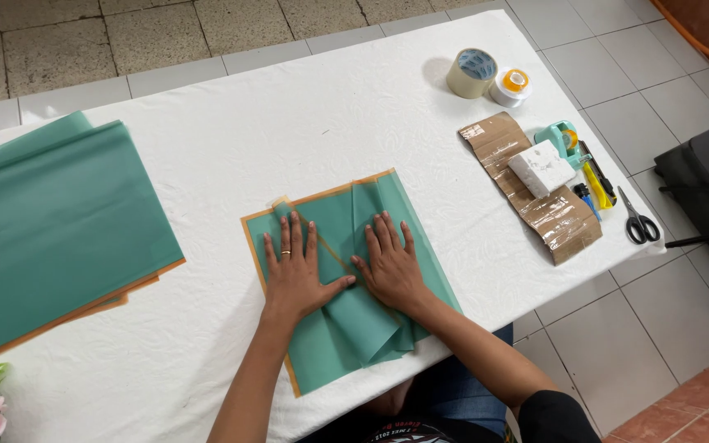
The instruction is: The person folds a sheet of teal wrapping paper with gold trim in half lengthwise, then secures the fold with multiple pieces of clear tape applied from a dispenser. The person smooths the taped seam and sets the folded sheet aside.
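1. Both hands lie flat on a green paper sheet point(346, 328) w/ orange edging, at the near edge of the white table point(231, 139).
2. Left hand point(295, 275): palm down, fingers spread, ring on one finger, pressing the sheet's left part; grips nothing.
3. Right hand point(391, 267): palm down, fingers spread, on the pleated folds at centre; grips nothing.
4. Sheet fans out towards the person, its near end overhanging the table edge.
5. Far left: stack of green sheets point(51, 230).
6. Right side: cardboard strip point(564, 221) w/ a white foam block point(540, 167) on it; tape dispenser point(564, 139), cutter point(594, 182) and scissors point(640, 221) beside it; two tape rolls point(490, 78) farther back.
7. Containers: can't see any.
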